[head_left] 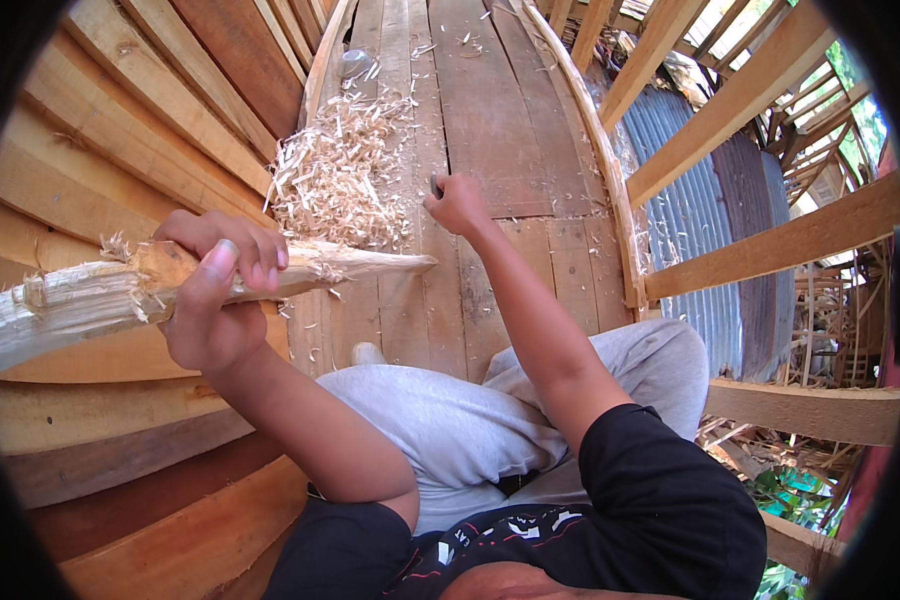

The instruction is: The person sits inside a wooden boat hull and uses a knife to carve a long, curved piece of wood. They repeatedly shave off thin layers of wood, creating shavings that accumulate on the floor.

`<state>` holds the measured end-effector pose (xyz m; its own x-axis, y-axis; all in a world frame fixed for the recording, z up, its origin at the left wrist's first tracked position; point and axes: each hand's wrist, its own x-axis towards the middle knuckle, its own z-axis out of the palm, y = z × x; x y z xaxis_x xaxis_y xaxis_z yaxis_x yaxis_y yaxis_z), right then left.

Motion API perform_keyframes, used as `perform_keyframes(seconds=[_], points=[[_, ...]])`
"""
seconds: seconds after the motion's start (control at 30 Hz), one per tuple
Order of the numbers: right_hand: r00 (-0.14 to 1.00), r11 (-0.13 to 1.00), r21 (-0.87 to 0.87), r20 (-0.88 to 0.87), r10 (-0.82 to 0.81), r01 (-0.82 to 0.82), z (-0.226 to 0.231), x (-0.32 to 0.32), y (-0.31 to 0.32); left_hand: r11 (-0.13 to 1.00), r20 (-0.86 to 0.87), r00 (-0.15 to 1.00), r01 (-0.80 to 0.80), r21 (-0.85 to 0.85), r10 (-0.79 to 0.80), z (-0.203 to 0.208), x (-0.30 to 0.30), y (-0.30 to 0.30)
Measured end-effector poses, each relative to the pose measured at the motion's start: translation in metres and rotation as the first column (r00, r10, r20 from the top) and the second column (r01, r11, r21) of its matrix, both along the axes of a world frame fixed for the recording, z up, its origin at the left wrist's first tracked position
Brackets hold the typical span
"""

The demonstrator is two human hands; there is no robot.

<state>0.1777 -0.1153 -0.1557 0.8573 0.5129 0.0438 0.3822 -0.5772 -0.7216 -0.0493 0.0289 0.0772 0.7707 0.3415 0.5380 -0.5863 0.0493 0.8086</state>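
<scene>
My left hand (220, 285) is wrapped round a pale, peeled wooden pole (80, 295). The pole runs in from the left edge and narrows to a tip over the plank floor, with a rough, frayed patch near my fingers. My right hand (460, 205) is closed above the floorboards, apart from the pole and beyond its tip. A small dark end (437, 185) shows at its fingers; the rest is hidden, so its kind cannot be told. A heap of curled wood shavings (340, 175) lies on the floor beyond my left hand.
A clear, rounded container (354, 64) stands past the shavings. Stacked boards (90, 120) line the left side. To the right are a low wooden edge (610, 170), slanting beams (735, 100) and corrugated metal sheets (685, 240). My bent legs (430, 410) in grey trousers are close below.
</scene>
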Motion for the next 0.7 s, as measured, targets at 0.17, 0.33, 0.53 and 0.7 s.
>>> perform_keyframes(seconds=[0.17,0.33,0.53,0.7], points=[[0.998,0.995,0.08,0.003,-0.055,0.055,-0.01,-0.004,-0.002,0.998,0.003,0.999,-0.04,-0.039,0.04,0.001,0.001,0.0],[0.989,0.993,-0.053,0.099,0.11,-0.105,-0.021,-0.008,-0.016,0.997,0.006,0.999,-0.05,-0.053,0.051,0.001,-0.001,0.002],[0.997,0.999,0.019,0.051,-0.05,0.049,-0.015,-0.04,-0.031,0.999,0.006,1.0,-0.013,-0.052,0.013,0.011,-0.013,-0.002],[0.999,0.986,-0.166,-0.042,0.024,-0.031,-0.036,-0.082,-0.035,0.999,0.02,0.999,0.038,-0.006,-0.037,0.022,-0.024,-0.006]])
